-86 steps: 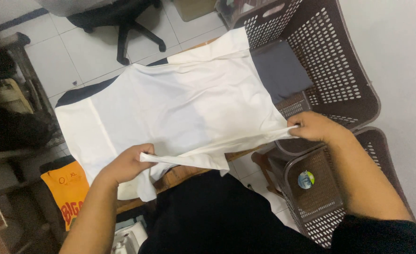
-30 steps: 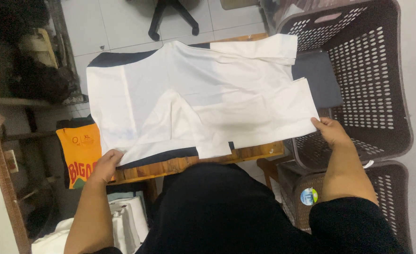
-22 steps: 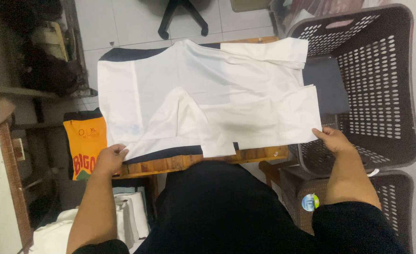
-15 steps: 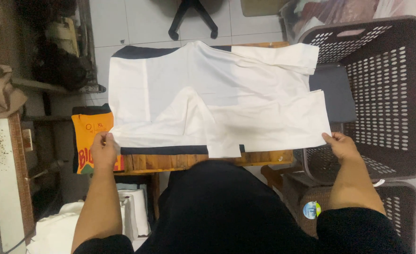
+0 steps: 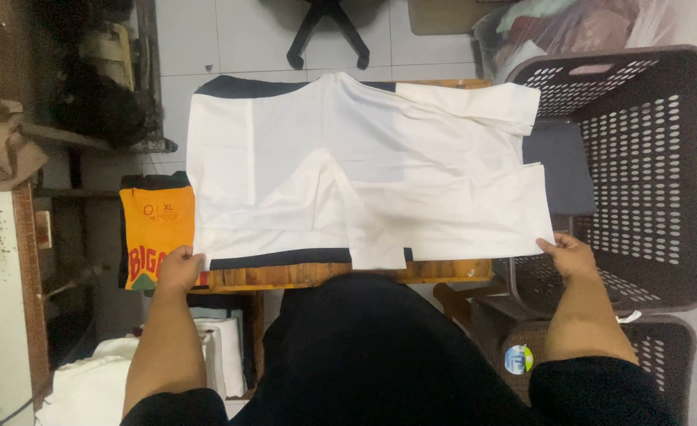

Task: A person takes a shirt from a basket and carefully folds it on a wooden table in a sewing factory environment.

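Note:
A white garment (image 5: 364,173) lies spread flat over a small wooden table (image 5: 309,274), with a dark cloth showing under its near and far edges. My left hand (image 5: 180,268) pinches the garment's near left corner. At the near right corner, my right hand (image 5: 569,252) holds the edge, which hangs past the table toward the basket. One fold of the white cloth lies across the middle.
A large brown plastic laundry basket (image 5: 648,166) stands at the right, with a second one (image 5: 593,355) below it. A folded orange shirt (image 5: 155,237) lies left of the table. An office chair base (image 5: 329,31) stands beyond, and white folded cloth (image 5: 159,371) sits at lower left.
The hands moved apart from the garment's middle to its near corners, pulling the white cloth out flat. The camera view shifted so the table sits more centred.

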